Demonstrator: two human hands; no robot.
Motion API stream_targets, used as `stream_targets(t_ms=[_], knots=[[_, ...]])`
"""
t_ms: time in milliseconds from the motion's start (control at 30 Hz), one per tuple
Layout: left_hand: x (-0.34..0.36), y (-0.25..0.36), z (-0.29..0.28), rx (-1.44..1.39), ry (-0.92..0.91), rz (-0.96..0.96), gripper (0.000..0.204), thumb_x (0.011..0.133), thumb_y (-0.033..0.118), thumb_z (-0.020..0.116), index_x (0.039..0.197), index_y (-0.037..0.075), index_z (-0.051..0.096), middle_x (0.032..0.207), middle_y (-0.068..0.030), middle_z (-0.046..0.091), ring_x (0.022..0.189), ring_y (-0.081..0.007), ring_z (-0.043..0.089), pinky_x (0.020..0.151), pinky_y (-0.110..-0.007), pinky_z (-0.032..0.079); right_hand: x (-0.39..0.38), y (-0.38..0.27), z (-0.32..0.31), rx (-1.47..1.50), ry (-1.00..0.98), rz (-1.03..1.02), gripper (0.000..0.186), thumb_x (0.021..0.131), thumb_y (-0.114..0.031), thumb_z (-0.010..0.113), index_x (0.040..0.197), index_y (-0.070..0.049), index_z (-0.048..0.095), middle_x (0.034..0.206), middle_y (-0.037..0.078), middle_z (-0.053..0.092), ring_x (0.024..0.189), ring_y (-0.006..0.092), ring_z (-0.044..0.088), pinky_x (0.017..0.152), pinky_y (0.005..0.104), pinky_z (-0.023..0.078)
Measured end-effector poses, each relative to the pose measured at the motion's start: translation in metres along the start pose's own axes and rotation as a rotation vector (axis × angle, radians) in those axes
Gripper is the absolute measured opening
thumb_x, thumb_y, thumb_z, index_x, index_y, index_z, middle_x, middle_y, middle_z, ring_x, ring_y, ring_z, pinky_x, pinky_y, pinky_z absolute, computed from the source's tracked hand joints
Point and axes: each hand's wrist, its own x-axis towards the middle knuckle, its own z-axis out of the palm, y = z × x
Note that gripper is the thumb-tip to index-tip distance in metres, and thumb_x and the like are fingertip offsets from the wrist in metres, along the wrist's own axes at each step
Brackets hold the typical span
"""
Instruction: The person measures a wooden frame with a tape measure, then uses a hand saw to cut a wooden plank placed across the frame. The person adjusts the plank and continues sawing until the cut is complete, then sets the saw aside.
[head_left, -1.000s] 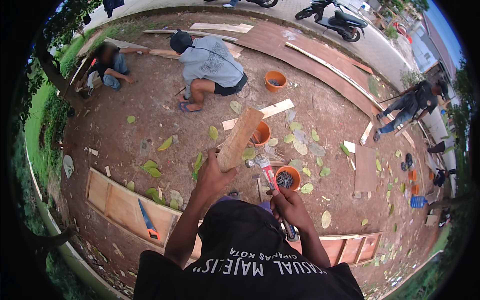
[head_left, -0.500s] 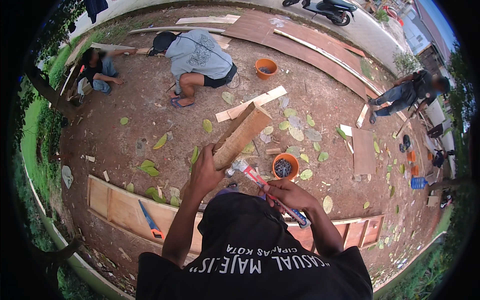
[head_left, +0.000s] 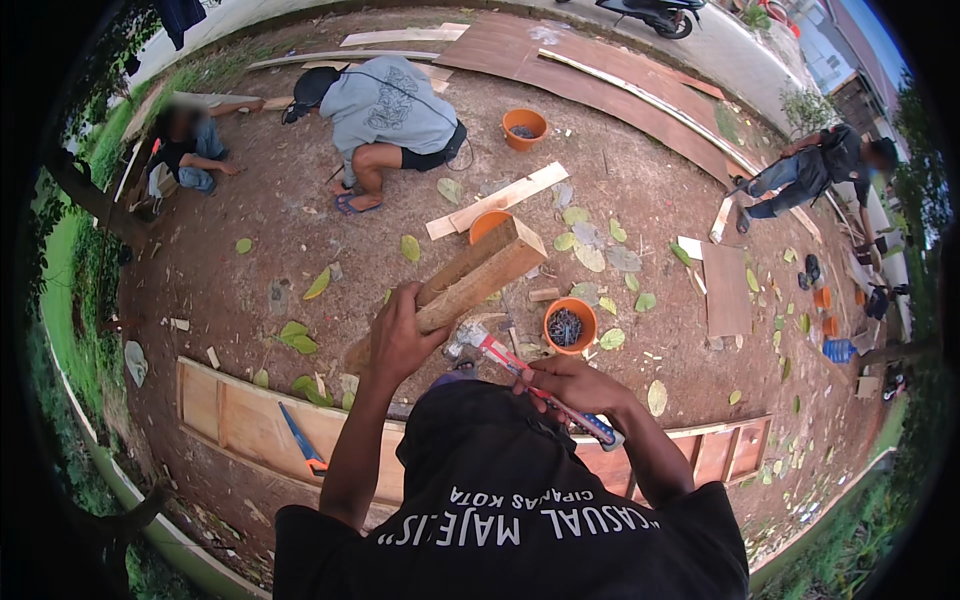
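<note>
My left hand [head_left: 403, 338] is wrapped round a thick wooden beam piece [head_left: 480, 277], raised at a slant with its far end up and to the right. In my right hand [head_left: 575, 384] is a claw hammer [head_left: 500, 355] with a red and blue handle, gripped partway along. Its metal head lies close to the beam's lower side, beside my left hand; whether they touch I cannot tell. Just beyond the hammer stands an orange bucket [head_left: 590, 332] of nails. The beam partly covers another orange bucket [head_left: 487, 224].
A framed wooden panel [head_left: 240, 415] lies across the ground nearest me, a handsaw [head_left: 297, 435] on it. Farther off are a board [head_left: 530, 190], an orange bucket [head_left: 524, 143] and plywood sheets [head_left: 600, 100]. A person in grey [head_left: 385, 110] crouches ahead; others are at far left and right.
The beam has turned in my left hand and leans more to the side, and an orange bucket now shows behind it. The hammer stays in my right hand, almost in the same place.
</note>
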Motion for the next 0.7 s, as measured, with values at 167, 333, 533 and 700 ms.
stream_targets(t_ms=[167, 333, 533, 700], knots=[[-0.005, 0.001, 0.004, 0.017, 0.021, -0.051, 0.073, 0.075, 0.026, 0.088, 0.131, 0.001, 0.049, 0.122, -0.0238, 0.062, 0.111, -0.0441, 0.064, 0.092, -0.053, 0.052, 0.002, 0.012, 0.004, 0.047, 0.092, -0.032, 0.040, 0.110, -0.037, 0.046, 0.111, -0.001, 0.065, 0.072, 0.000, 0.057, 0.053, 0.0086, 0.056, 0.050, 0.0257, 0.047], [0.000, 0.000, 0.024, 0.052, 0.070, -0.252, 0.071, 0.077, 0.030, 0.084, 0.129, -0.002, 0.048, 0.119, -0.0268, 0.064, 0.110, -0.0472, 0.064, 0.093, -0.054, 0.052, 0.009, 0.016, 0.029, 0.005, 0.313, -0.044, 0.039, 0.109, -0.036, 0.048, 0.104, -0.001, 0.064, 0.070, 0.001, 0.057, 0.054, 0.0102, 0.057, 0.051, 0.0279, 0.047], [0.017, -0.044, 0.013, -0.074, 0.043, -0.501, 0.072, 0.079, 0.034, 0.081, 0.127, -0.007, 0.047, 0.117, -0.0340, 0.064, 0.109, -0.0495, 0.065, 0.095, -0.052, 0.051, 0.044, 0.059, 0.019, -0.193, 0.629, -0.324, 0.039, 0.108, -0.035, 0.051, 0.091, -0.002, 0.062, 0.067, 0.003, 0.058, 0.055, 0.0135, 0.057, 0.055, 0.0318, 0.045], [0.005, -0.091, 0.015, -0.230, -0.170, -0.643, 0.082, 0.074, 0.041, 0.084, 0.130, -0.007, 0.048, 0.122, -0.0333, 0.065, 0.115, -0.0440, 0.066, 0.099, -0.047, 0.051, 0.062, 0.091, -0.037, 0.786, 0.239, -0.182, 0.038, 0.110, -0.036, 0.048, 0.103, -0.002, 0.061, 0.064, -0.001, 0.048, 0.046, 0.0088, 0.045, 0.042, 0.0258, 0.039]])
